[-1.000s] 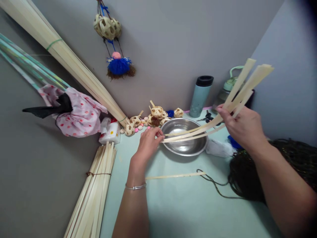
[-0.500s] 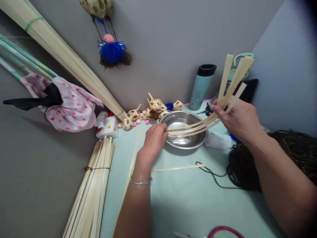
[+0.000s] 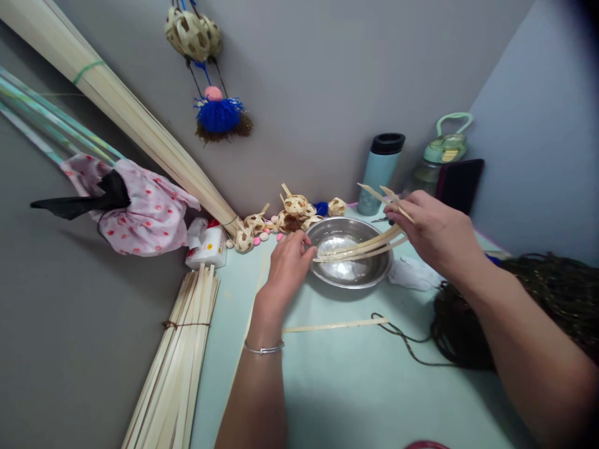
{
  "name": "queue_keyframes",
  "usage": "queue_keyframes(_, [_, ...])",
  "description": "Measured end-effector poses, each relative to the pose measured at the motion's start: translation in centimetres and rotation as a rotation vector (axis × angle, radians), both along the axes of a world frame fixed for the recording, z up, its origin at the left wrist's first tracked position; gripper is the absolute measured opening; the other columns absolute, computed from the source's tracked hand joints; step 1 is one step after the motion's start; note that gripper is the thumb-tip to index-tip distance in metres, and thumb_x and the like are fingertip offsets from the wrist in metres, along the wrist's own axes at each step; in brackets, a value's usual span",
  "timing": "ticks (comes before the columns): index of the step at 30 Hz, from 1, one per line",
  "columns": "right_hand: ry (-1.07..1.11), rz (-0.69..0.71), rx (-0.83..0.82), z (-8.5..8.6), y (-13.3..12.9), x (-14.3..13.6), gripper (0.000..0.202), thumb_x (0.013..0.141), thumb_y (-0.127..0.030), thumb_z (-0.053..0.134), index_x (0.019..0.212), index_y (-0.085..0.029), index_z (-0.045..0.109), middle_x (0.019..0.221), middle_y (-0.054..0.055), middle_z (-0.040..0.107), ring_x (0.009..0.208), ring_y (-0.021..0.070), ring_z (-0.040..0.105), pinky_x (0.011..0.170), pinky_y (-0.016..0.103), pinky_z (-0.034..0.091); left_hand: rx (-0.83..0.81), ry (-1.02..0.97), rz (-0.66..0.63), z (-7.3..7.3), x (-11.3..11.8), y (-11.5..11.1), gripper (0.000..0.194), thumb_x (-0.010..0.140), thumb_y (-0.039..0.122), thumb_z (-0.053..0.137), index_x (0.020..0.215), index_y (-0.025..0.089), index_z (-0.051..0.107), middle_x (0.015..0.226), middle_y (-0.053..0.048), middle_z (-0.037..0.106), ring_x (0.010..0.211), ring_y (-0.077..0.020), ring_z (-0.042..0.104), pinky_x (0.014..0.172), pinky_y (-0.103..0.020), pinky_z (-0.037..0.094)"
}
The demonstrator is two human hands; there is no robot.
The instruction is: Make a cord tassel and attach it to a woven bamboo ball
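Observation:
Several thin pale bamboo strips [image 3: 369, 248] bow down across a round metal bowl [image 3: 349, 285] that holds clear liquid. My right hand [image 3: 437, 227] is closed around the strips beyond the bowl's right side, and their far ends poke out past its fingers toward the upper left. At the left rim, my left hand [image 3: 289, 265] has thumb and fingers bent at the other ends of the strips; the exact contact is partly hidden. The middle of the strips dips low inside the bowl. A single loose strip [image 3: 337, 326] lies flat on the table in front of the bowl.
A blue tumbler [image 3: 381, 171], a green-lidded bottle [image 3: 444, 149] and a dark phone-like slab [image 3: 461, 184] stand behind. Small woven balls [image 3: 296, 204] line the wall. Dark cord [image 3: 533, 305] is heaped right; a strip bundle [image 3: 173, 368] leans left. White tissue [image 3: 414, 274] lies beside the bowl.
My right hand has tipped over and lowered the strips, whose free ends swung from upright to pointing left. The strips now sag deeper into the bowl. My left hand stays near the rim.

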State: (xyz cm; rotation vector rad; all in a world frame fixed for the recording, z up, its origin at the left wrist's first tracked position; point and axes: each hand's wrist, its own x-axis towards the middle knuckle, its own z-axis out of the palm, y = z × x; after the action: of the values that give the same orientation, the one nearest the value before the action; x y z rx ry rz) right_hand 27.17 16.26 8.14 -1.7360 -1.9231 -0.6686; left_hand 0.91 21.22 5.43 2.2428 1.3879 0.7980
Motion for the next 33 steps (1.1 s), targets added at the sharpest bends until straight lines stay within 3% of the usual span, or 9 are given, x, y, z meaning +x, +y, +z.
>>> queue_keyframes(12, [0.047, 0.055, -0.018, -0.2, 0.2, -0.6, 0.031, 0.102, -0.037, 0.035, 0.094, -0.029, 0.064, 0.088, 0.004, 0.058, 0.078, 0.0234, 0.062, 0.056, 0.029, 0.037, 0.038, -0.24, 0.043, 2.6, -3.1, 0.0, 0.009, 0.091, 0.026, 0.058, 0.084, 0.021, 0.06, 0.075, 0.002, 0.058, 0.073, -0.0142, 0.052, 0.068, -0.027, 0.038])
queue_keyframes(17, [0.04, 0.045, 0.0, -0.5, 0.3, -0.4, 0.029, 0.102, -0.036, 0.04, 0.097, -0.025, 0.067, 0.091, 0.005, 0.061, 0.08, 0.0224, 0.062, 0.055, 0.029, 0.036, 0.044, -0.292, 0.061, 3.4, -3.7, -0.3, 0.011, 0.091, 0.029, 0.058, 0.083, 0.022, 0.06, 0.072, 0.003, 0.056, 0.068, -0.0127, 0.049, 0.065, -0.025, 0.038])
queue_keyframes(28, [0.111, -0.031, -0.017, -0.4, 0.8, -0.1, 0.023, 0.097, -0.035, 0.05, 0.101, -0.023, 0.07, 0.099, 0.006, 0.068, 0.078, 0.0248, 0.065, 0.057, 0.031, 0.038, -0.095, -0.21, 0.026, 3.4, -5.5, -0.4, 0.013, 0.089, 0.032, 0.06, 0.081, 0.022, 0.061, 0.065, 0.004, 0.053, 0.06, -0.0121, 0.046, 0.057, -0.025, 0.032])
queue_keyframes(33, [0.212, -0.086, 0.009, -0.1, 1.0, 0.0, 0.029, 0.095, -0.039, 0.049, 0.1, -0.022, 0.071, 0.097, 0.009, 0.071, 0.081, 0.0296, 0.069, 0.062, 0.034, 0.045, -0.163, -0.112, 0.081, 3.4, -6.8, -0.1, 0.013, 0.088, 0.031, 0.06, 0.08, 0.022, 0.061, 0.062, 0.004, 0.051, 0.059, -0.0141, 0.045, 0.057, -0.027, 0.031])
